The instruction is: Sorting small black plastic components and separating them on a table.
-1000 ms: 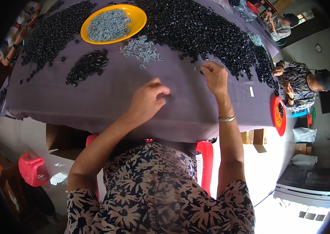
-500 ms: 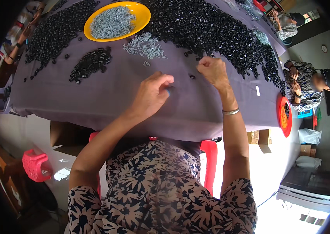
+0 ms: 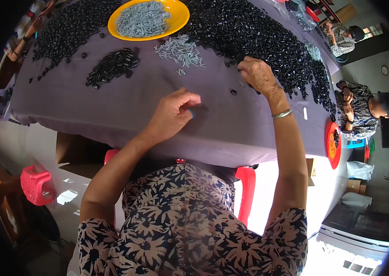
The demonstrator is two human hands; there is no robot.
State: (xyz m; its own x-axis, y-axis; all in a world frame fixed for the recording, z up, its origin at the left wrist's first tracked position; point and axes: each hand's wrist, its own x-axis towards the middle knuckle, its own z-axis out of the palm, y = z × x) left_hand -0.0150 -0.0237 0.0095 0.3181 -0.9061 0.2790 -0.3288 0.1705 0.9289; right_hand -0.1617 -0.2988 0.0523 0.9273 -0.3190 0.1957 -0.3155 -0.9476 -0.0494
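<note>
Right hand (image 3: 261, 78): I am holding it at the near edge of the big black heap (image 3: 258, 39), fingers bunching together with the knuckles up; whether they are gripping a piece I cannot tell, the tips being lost against the dark heap.
Left hand (image 3: 170, 112): I am holding it above the counter (image 3: 125, 110), in front of my body, fingers curling in toward the thumb; a small blue spot (image 3: 191, 113) is showing there, too unclear to name, and I cannot tell whether anything is sitting in the grip.
Lone black piece (image 3: 233, 92): It is lying on the counter between my hands, nearer to the right one.
Small black group (image 3: 114, 66): More such pieces are lying together, beyond my left hand and off to its left.
Grey pins (image 3: 180, 51): They are lying in a loose scatter just on my side of the yellow plate (image 3: 178, 18), which is holding many more.
Heap's edge: I am, as I judge it, picking out one small piece with the right hand, the left standing by.
Fingertips: The next move is calling, I think, for a light thumb-and-forefinger pinch on a single piece, without dragging its neighbours along.
Far right: A co-worker (image 3: 364, 108) is sitting near a red plate (image 3: 336, 161).
</note>
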